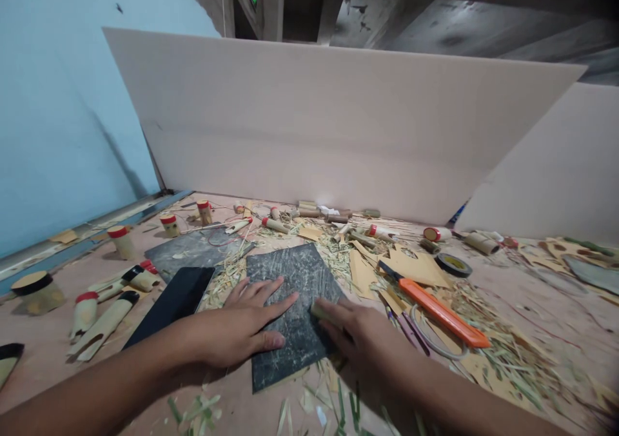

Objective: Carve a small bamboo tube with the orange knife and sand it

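A dark, scratched sheet point(294, 294) with whitish dust on it lies on the work surface in front of me. My left hand point(246, 323) rests flat across its left part, fingers spread and holding nothing. At the sheet's right edge my right hand point(351, 326) is closed around a small pale bamboo piece point(320, 309), whose end shows beyond the fingers against the sheet. The rest of that piece is hidden under the hand. A black phone point(171, 304) lies left of my left hand.
An orange cutter point(442, 310), scissors point(413, 333) and black tape point(453, 265) lie to the right among shavings and yellow paper. Several bamboo tubes with red or black ends stand or lie at left. A large pale board point(309, 126) leans behind.
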Available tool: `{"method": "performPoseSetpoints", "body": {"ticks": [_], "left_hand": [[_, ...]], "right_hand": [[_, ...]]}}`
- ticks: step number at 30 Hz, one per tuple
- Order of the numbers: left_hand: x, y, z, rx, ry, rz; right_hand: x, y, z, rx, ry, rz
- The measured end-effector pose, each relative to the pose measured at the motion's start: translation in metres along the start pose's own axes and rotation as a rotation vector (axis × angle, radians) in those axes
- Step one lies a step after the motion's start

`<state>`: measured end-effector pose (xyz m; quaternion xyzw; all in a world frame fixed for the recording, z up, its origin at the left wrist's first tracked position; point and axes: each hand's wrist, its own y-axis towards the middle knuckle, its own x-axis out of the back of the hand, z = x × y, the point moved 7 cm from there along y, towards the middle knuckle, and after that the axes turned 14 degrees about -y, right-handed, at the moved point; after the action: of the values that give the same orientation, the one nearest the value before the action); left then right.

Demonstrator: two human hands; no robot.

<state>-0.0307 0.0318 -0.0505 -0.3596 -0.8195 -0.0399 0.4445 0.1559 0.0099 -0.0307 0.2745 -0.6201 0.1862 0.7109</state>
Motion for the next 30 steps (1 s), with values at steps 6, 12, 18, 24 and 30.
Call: {"method": "performPoseSetpoints", "body": {"ticks": [6,12,18,24,30], "left_hand": [[-0.001,0.0,-0.002,0.013,-0.002,-0.03],[-0.003,0.0,-0.004,0.024,0.013,-0.042],[-0.004,0.001,0.0,0.037,0.036,-0.07],[-0.004,0.001,0.0,0.002,0.026,-0.086],[-0.006,0.002,0.005,0.01,0.027,-0.095]], "right_hand": [[0.004,0.0,0.006,0.024,0.008,0.071],[-0.001,0.002,0.008,0.127,0.094,0.146],[0.003,0.002,0.015,0.174,-0.005,0.069],[0.008,0.005,-0.008,0.052,-0.14,0.063],[0.015,0.007,-0.021,-0.094,0.158,0.035]]}}
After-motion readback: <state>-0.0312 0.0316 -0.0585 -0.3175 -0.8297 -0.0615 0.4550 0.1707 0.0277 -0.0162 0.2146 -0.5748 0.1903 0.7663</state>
